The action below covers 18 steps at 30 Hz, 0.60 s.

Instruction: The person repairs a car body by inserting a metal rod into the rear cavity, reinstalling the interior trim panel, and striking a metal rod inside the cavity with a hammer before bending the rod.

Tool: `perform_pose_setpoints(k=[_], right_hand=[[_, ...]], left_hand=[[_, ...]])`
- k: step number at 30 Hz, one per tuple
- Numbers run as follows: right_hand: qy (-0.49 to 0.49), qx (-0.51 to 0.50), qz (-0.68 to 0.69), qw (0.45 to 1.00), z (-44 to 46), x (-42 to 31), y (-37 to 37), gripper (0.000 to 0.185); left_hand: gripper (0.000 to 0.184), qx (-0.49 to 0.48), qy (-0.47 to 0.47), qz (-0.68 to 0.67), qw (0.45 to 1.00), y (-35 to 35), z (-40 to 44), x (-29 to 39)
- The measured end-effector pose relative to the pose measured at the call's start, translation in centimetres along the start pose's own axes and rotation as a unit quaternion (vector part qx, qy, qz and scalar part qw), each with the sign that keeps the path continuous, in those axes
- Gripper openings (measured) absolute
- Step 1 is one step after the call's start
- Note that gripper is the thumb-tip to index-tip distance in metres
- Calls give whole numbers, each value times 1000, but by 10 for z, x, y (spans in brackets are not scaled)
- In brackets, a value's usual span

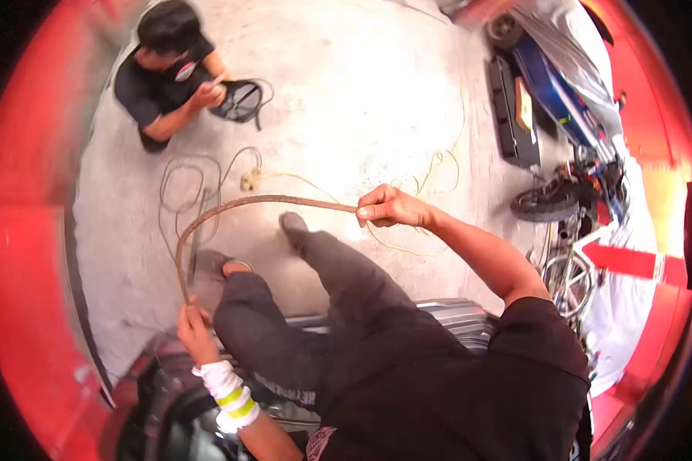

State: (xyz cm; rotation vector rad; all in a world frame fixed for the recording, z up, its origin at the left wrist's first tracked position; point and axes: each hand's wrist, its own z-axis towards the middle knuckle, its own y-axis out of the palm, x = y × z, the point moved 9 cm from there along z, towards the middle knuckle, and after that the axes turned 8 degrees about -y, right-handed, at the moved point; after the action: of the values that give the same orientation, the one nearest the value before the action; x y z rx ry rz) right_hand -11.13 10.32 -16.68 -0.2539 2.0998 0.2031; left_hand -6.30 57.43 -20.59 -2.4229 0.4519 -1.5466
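Observation:
A long, thin brown strip (273, 199) with a textured surface is bent into an arc in front of my legs. At its right end, my right hand (392, 207) pinches it between thumb and fingers. Lower down on the left, my left hand (196, 330) is closed around the other end, above a white and yellow wrist wrap (229, 398). Between the two hands the strip touches nothing that I can see. What exactly the strip is, I cannot make out.
A co-worker (161, 84) at the upper left handles a dark looped object (242, 101). Cables (188, 184) and a yellowish cord (300, 180) lie on the pale floor (361, 84). A black case (511, 115), a small motorcycle wheel (546, 201) and a bicycle wheel (569, 284) stand at right.

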Motion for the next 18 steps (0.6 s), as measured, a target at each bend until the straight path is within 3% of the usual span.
perform_pose_setpoints(k=[3,6,10,13,18], right_hand=[[16,110,7,994,-15,14,-60,36],[63,172,9,983,-47,32,-114,39],[64,250,29,966,-81,53,-162,42],[57,296,13,954,-102,54,-173,42],[99,322,-72,939,-130,1,-161,44]], left_hand=[[27,-26,-50,63,996,52,25,45],[28,-110,-2,111,988,111,42,120],[32,-267,-45,105,957,166,57,189],[32,-341,-93,94,931,188,59,207],[25,-372,-220,-26,901,186,84,150]])
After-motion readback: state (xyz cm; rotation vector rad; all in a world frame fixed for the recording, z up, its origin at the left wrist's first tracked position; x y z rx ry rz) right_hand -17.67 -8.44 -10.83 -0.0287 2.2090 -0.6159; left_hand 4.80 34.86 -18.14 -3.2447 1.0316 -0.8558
